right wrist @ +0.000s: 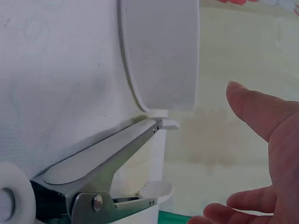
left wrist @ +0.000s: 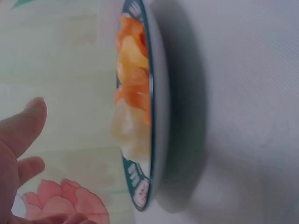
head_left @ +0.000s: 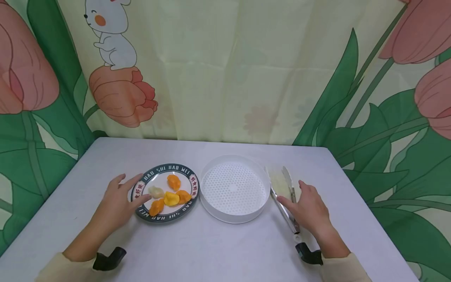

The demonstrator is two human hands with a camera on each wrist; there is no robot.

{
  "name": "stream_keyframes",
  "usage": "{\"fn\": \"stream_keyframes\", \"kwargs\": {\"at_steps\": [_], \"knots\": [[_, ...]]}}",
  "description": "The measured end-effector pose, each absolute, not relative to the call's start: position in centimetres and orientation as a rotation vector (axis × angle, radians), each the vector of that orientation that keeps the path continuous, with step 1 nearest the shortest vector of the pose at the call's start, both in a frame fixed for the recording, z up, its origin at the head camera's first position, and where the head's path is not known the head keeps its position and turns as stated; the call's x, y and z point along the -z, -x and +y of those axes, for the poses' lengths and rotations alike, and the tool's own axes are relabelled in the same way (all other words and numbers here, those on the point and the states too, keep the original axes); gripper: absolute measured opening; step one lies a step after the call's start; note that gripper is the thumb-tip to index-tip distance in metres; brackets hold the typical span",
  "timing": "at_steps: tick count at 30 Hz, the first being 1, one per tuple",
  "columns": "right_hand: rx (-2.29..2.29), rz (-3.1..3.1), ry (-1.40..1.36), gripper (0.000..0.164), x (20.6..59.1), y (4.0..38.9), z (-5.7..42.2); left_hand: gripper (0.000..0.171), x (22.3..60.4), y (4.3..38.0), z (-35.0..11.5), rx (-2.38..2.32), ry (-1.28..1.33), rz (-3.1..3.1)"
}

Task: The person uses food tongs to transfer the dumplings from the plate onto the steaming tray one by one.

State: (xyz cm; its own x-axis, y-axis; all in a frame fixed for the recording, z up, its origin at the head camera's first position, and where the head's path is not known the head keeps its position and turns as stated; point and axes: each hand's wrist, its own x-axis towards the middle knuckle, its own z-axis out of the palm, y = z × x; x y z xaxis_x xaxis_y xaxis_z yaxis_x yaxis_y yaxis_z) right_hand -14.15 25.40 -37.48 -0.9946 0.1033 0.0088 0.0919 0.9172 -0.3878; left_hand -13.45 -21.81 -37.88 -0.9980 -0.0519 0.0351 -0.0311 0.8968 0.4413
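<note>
Silvery metal, white-tipped V-shaped tongs (right wrist: 93, 161) lie near my loose-fingered right hand (head_left: 311, 209); my left hand (head_left: 118, 201) grasps nothing either. Approach stage, I judge: next calls for gripping them.

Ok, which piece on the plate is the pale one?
The whitish piece at left on the plate in the head view, just above the lowest orange piece. The others are one yellow piece and three orange.
</note>
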Motion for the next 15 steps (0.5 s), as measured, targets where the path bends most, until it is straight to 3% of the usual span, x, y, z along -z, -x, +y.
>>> {"fn": "stream_keyframes", "kwargs": {"at_steps": [15], "knots": [[-0.698,-3.087,0.25,0.099,39.5,15.0,26.0,0.074,40.2,14.4,-24.4,0.982,-0.228,-3.062]]}}
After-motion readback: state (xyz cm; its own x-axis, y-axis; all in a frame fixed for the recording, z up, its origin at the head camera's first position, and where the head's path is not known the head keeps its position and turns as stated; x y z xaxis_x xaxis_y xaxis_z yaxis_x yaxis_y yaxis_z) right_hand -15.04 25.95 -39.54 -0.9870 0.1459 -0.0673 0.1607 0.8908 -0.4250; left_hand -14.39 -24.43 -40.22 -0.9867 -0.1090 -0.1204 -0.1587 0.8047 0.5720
